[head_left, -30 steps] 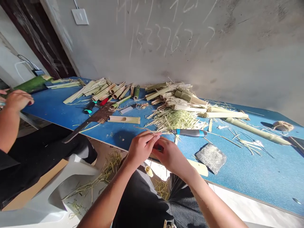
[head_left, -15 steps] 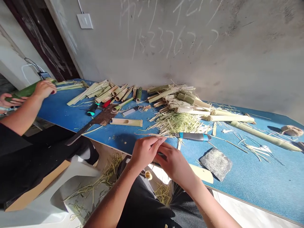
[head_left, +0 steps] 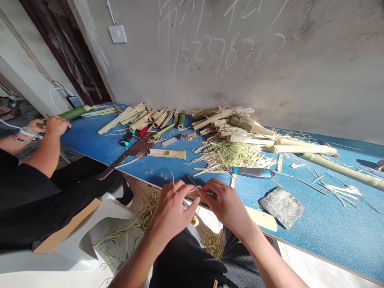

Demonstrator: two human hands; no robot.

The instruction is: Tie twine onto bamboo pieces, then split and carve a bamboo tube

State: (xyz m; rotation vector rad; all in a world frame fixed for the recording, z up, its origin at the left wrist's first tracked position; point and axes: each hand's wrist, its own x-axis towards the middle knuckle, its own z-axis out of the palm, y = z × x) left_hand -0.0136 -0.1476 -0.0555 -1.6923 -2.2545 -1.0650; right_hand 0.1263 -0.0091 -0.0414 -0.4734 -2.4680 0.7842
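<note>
Left hand, right hand pinching bamboo — knife beyond

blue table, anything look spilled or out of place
Loose bamboo shavings lie on the floor beside the white plastic chair, below the edge of the blue table, scattered apart from the shavings heap on the tabletop.

Hands spread wider, bamboo sliver showing

Faint chalk numbers on the wall
</note>
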